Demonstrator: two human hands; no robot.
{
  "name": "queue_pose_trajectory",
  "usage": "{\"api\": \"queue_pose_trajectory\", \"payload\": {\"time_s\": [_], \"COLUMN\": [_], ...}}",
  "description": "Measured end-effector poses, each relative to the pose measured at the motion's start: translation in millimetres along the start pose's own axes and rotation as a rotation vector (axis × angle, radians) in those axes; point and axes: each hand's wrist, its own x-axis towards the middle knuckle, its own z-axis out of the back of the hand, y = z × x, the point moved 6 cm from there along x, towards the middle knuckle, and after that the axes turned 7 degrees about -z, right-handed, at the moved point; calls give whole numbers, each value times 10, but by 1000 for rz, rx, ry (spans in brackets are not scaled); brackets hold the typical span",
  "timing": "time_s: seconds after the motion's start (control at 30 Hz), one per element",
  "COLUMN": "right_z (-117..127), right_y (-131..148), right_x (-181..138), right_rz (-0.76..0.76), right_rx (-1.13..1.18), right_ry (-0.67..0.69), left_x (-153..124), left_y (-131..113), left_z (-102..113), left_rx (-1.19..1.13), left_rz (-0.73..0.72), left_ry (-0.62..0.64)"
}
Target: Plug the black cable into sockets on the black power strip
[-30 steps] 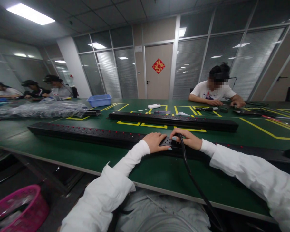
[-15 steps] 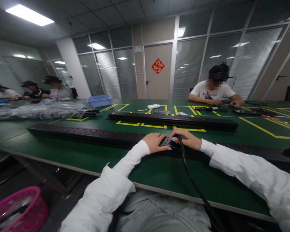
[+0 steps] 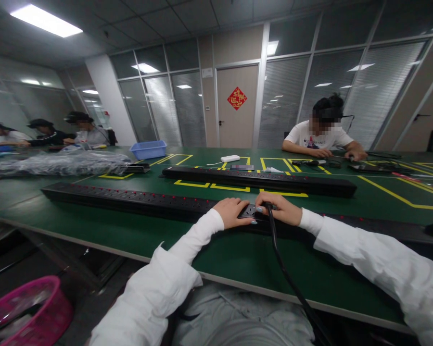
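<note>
A long black power strip [image 3: 130, 199] with rows of sockets and small red marks lies across the table in front of me. My left hand [image 3: 231, 213] is clamped over its middle, thumb on the near side and fingers on the far side. Just right of it, my right hand [image 3: 283, 210] pinches a black plug [image 3: 268, 205] at the strip's sockets. The plug's face is hidden, so I cannot tell how far it sits in. From it a thick black cable [image 3: 278, 254] runs down over the table's front edge.
Behind lies a second black power strip [image 3: 260, 179]. Farther back are a white device [image 3: 230, 158] and a blue basket [image 3: 147, 150]. Plastic-wrapped items [image 3: 65, 166] lie left; a pink basket [image 3: 54, 307] stands below the table. A co-worker [image 3: 319, 139] sits opposite; several people sit far left.
</note>
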Motion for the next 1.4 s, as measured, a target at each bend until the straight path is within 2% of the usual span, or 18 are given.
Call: {"api": "queue_pose_trajectory", "payload": {"time_s": [0.5,1.0,1.4], "right_z": [-23,-29,-58], "right_y": [23,84,158], "right_x": [15,12,-44], "right_rz": [6,108,135], "right_rx": [4,35,-59], "right_ry": [28,51,112], "left_x": [2,1,-2], "left_y": [-4,-3,-3], "left_z": [3,-3,-9], "left_rx": [11,23,29], "left_rz": [-19,-23,-24], "left_ry": [-14,-21,-36]}}
